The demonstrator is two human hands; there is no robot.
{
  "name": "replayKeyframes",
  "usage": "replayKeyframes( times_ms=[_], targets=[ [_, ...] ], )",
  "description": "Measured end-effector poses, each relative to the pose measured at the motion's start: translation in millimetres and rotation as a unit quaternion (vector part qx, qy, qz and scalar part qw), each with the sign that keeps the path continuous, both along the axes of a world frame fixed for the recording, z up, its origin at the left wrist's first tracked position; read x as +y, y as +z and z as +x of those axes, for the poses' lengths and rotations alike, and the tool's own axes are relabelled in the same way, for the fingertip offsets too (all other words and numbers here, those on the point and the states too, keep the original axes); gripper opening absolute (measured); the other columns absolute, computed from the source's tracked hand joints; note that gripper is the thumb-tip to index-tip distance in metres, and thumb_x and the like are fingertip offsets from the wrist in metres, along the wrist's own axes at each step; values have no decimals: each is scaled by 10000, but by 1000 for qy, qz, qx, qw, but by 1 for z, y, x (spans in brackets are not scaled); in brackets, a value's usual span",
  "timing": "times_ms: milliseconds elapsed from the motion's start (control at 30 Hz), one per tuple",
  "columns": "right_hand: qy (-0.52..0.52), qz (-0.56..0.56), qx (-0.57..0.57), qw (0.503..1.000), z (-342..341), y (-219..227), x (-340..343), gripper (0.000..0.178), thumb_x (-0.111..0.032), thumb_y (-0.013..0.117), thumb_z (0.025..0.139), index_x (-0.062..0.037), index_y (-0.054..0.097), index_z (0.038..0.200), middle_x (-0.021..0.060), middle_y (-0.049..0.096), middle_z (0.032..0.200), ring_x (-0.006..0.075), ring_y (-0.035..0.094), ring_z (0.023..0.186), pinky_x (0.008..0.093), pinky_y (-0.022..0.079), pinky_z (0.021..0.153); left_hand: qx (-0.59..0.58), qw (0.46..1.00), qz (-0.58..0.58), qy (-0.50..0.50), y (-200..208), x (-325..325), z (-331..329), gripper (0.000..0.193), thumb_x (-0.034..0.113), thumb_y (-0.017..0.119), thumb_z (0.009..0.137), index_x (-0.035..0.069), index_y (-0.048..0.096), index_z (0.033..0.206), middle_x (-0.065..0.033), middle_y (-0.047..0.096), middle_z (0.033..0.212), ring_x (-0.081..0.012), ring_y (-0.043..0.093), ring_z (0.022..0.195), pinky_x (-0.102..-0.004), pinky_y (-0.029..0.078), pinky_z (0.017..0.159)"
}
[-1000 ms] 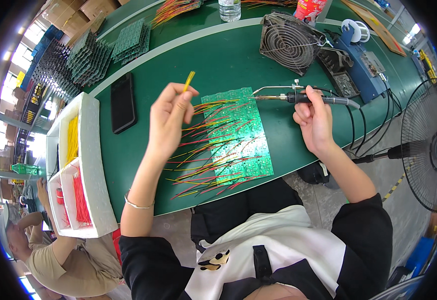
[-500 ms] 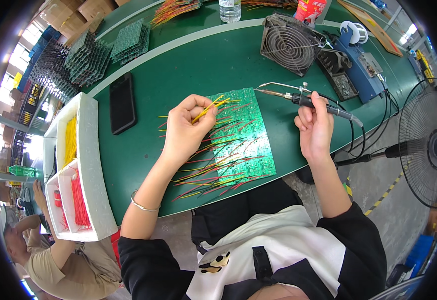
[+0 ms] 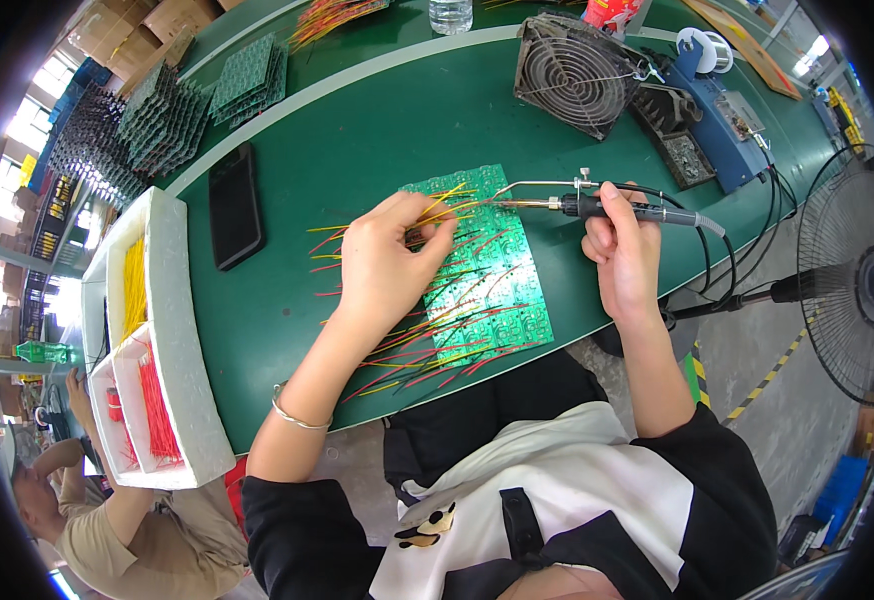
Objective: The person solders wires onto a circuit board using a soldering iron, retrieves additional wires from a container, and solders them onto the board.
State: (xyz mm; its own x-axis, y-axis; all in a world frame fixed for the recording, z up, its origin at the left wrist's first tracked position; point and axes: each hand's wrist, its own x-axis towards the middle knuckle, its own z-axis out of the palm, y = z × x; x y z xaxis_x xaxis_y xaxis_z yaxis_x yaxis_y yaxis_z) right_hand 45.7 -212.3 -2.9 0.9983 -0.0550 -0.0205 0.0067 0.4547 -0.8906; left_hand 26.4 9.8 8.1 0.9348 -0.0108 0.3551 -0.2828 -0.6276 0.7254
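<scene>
A green circuit board panel [image 3: 512,285] lies on the green table, with red, black and yellow wires fanning leftward from it. My left hand [image 3: 389,262] is over the panel's left part, fingers closed on yellow wires [image 3: 441,212] whose ends point at the board. In my right hand [image 3: 622,255] is a soldering iron [image 3: 589,207], gripped by its dark handle. Its tip reaches over the board's upper part, close to the wire ends; whether they touch I cannot tell. A thin metal guide tube [image 3: 539,183] runs above the iron.
Left stands a white foam box [image 3: 193,400] of yellow and red wires, beside a black phone [image 3: 235,205]. Behind are a square fan [image 3: 572,80], an iron stand [image 3: 685,150], a blue soldering unit [image 3: 722,125] and board stacks [image 3: 249,85]. A pedestal fan [image 3: 872,285] and another person [image 3: 147,540] flank the table.
My left hand has shifted right with the yellow wires. The soldering iron has moved left and down, bringing its tip over the board near the wire ends. The view has shifted slightly.
</scene>
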Motion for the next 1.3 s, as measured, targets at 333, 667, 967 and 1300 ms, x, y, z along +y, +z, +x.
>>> replayKeyframes(
  times_ms=[333, 667, 967, 1300],
  targets=[
    [-15, 13, -6, 1000, -5, 1, 1, 143, -163, 549, 879, -76, 447, 829, -53, 384, 613, 0, 322, 467, 181, 216, 400, 72, 997, -3, 7, 0, -4, 0, 90, 74, 629, 734, 7, 621, 793, 49, 463, 587, 3, 306, 481, -175, 239, 426],
    [-7, -24, -9, 1000, -13, 0, 0, 170, -183, 503, 901, -110, 405, 783, -55, 343, 560, 15, 278, 455, 189, 225, 417, 51, 998, 2, 20, 0, -6, -3, 89, 48, 634, 735, 13, 659, 814, 37, 474, 582, -2, 295, 475, -180, 226, 421],
    [-12, -4, -22, 1000, -14, 2, 0, 180, -180, 512, 898, -114, 393, 781, -57, 339, 555, 9, 266, 452, 186, 211, 411, -20, 999, 31, -11, -11, -5, 0, 78, 52, 659, 730, 21, 675, 801, -18, 547, 641, -52, 440, 510, -209, 309, 438],
    [-14, -12, -20, 1000, -14, 1, 1, 187, -172, 508, 897, -110, 387, 769, -54, 333, 544, 12, 251, 443, 191, 205, 409, -12, 999, 31, -7, -10, -6, 0, 94, 59, 673, 726, 24, 678, 813, -21, 545, 637, -60, 446, 514, -212, 320, 441]
  ],
)
